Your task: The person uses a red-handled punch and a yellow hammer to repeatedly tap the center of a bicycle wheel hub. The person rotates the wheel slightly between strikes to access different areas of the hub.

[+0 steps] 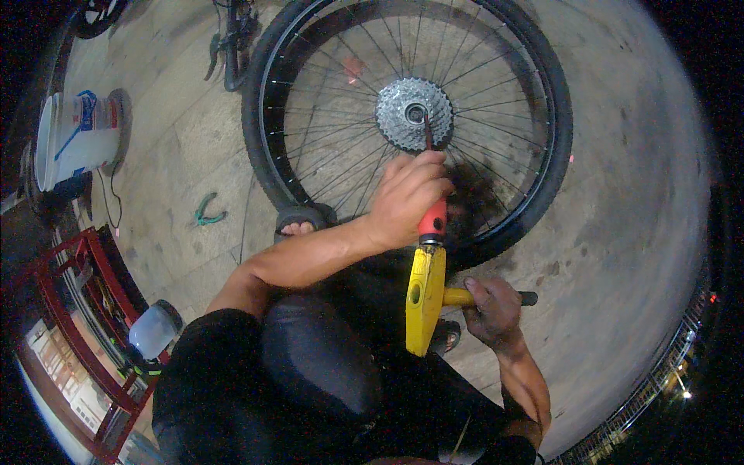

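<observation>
Bicycle wheel (542, 116) flat on concrete floor (635, 232), cassette (413, 113) at hub. Red-handled punch (431, 186) points up-frame, tip in cassette centre, long axis toward wearer. Left hand (407, 198) fingers clamped round punch shaft. Yellow mallet (425, 298) head touching punch butt, right hand (492, 310) fingers wrapped on handle, nearer body.

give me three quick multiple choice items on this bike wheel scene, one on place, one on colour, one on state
1. Where does the screwdriver tip rest?
A. at the cassette centre
B. on the tyre
C. in the bucket

2. What colour is the mallet head?
A. green
B. yellow
C. white

3. What is the right hand doing?
A. lying open on the floor
B. pinching a spoke
C. gripping the mallet handle

Answers: 1 A, the shaft ends at the hub hole; 2 B, the head is plainly yellow; 3 C, its fingers wrap the handle, while the left hand grips the red-handled screwdriver.
</observation>
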